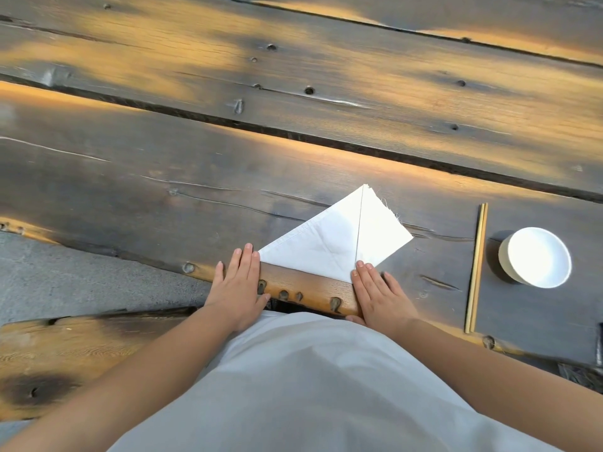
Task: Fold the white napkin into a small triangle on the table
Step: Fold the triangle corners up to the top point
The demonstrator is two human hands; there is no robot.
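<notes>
One white napkin (329,238), one white bowl (536,257), one pair of chopsticks (477,265), two hands. Napkin lying flat near the front edge of the dark wooden bench (163,197), folded to a triangular shape, a straight seam running from its far tip down to the near corner, faint diagonal creases on the left panel, frayed threads along the right edge. Left hand (236,288) flat, fingers straight and close together, touching or perhaps just beside the left corner. Right hand (375,293) flat too, fingertips on the near corner. Chopsticks and bowl well right.
</notes>
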